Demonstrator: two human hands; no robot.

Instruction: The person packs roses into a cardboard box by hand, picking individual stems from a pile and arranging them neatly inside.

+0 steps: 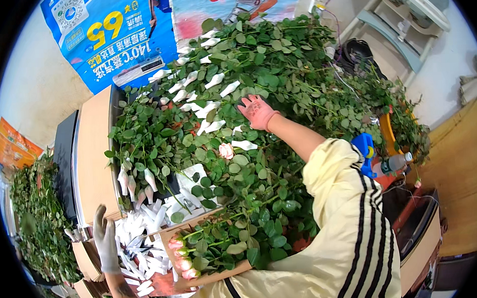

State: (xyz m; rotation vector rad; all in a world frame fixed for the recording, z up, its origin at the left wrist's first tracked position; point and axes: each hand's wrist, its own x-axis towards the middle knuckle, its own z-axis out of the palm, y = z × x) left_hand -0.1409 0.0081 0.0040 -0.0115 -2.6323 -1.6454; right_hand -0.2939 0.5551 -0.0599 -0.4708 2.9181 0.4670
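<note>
My right hand [258,113], in a pink glove with dark fingertips, reaches over a broad heap of leafy rose stems [277,55]. Its fingers are spread on the leaves, partly hidden, with no stem visible in them. Many roses there wear white bud sleeves [214,80]; one bare pale pink rose [226,150] lies nearer me. My left hand [106,243], in a whitish glove, is raised at the left with fingers stretched out and nothing in it. Beside it lies a pile of loose white sleeves [140,229]. Pink-green roses [182,257] rest close to my body.
A cardboard panel [95,151] borders the heap at the left. At the right are a blue tape dispenser [364,154], a plastic bottle [393,164] and an orange bucket [387,133]. More leafy stems [42,213] lie far left. A blue poster [108,37] hangs behind.
</note>
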